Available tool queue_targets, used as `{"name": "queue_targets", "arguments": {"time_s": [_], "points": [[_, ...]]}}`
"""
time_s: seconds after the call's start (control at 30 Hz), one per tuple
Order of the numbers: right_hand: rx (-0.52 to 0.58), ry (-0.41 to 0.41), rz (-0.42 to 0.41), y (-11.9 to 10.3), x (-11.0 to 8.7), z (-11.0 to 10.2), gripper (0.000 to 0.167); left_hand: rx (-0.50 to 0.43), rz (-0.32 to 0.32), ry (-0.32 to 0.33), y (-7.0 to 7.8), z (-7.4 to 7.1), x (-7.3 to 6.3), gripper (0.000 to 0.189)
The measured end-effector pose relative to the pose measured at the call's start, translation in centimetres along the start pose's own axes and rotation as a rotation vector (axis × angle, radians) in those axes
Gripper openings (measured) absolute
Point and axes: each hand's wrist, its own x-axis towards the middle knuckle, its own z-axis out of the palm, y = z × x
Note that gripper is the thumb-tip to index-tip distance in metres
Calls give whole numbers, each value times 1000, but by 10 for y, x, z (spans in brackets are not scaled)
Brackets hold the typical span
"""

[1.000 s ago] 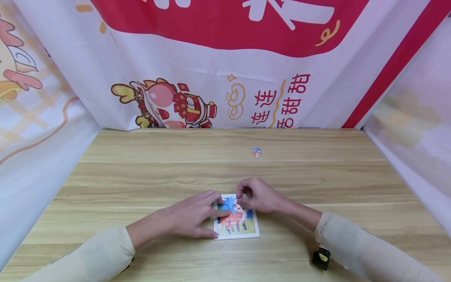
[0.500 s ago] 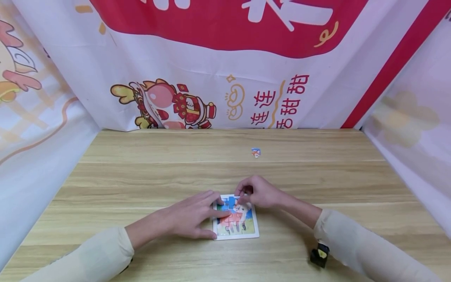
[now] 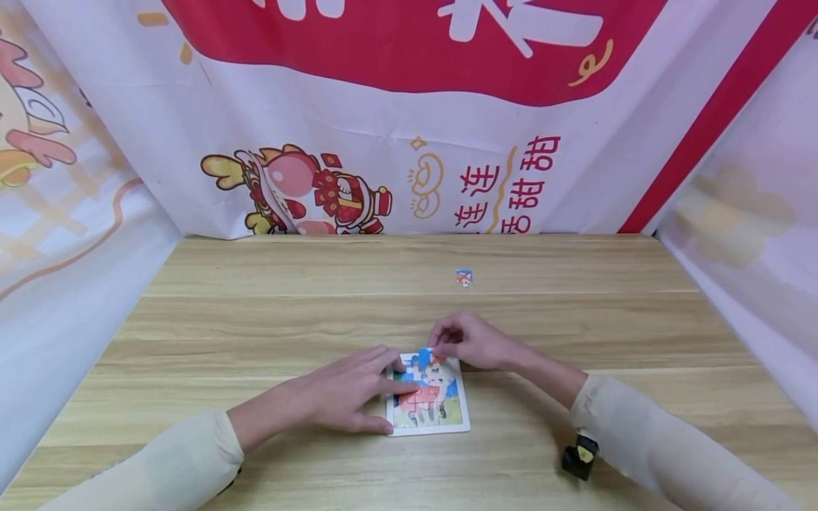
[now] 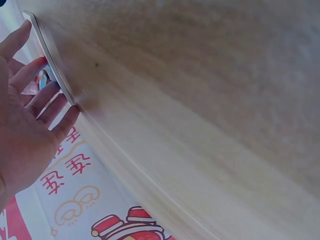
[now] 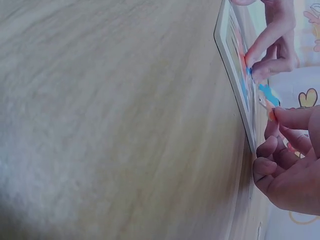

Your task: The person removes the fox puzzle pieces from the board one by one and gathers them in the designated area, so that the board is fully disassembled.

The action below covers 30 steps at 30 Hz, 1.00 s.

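Note:
A small picture puzzle in a white-rimmed tray (image 3: 465, 411) lies on the table, showing a pale-headed animal with an orange body. My left hand (image 3: 350, 392) rests on its left side, fingers spread and mostly straight; in the left wrist view the fingertips touch the tray's edge. At the tray's far side my right hand (image 3: 471, 343) pinches a blue-and-orange puzzle piece (image 3: 424, 356) between thumb and forefinger. The right wrist view shows this piece (image 5: 269, 94) tilted and raised above the tray, its orange end partly covered by the fingertips.
Another loose puzzle piece (image 3: 464, 277) lies farther back on the wooden table (image 3: 287, 319). Printed cloth (image 3: 383, 113) hangs behind the table and along both sides. A black object (image 3: 579, 458) is at the right sleeve.
My right hand has moved slightly away from me, and the pinched piece has come up and shifted toward the tray's far rim. My left hand stays in place.

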Motion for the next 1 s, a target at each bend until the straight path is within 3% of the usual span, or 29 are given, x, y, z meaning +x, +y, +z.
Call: {"name": "queue_targets", "arguments": {"time_s": [0.23,0.5,1.0], "points": [[12,47,-9,4,2,-5,4,-8,14,3,-4,-3,3,66],[48,78,38,8,1,-12,6,-28,25,-8,-6,-6,9,60],[68,173,11,13,9,-20,8,-45,17,-16,-9,-6,12,55]]}}
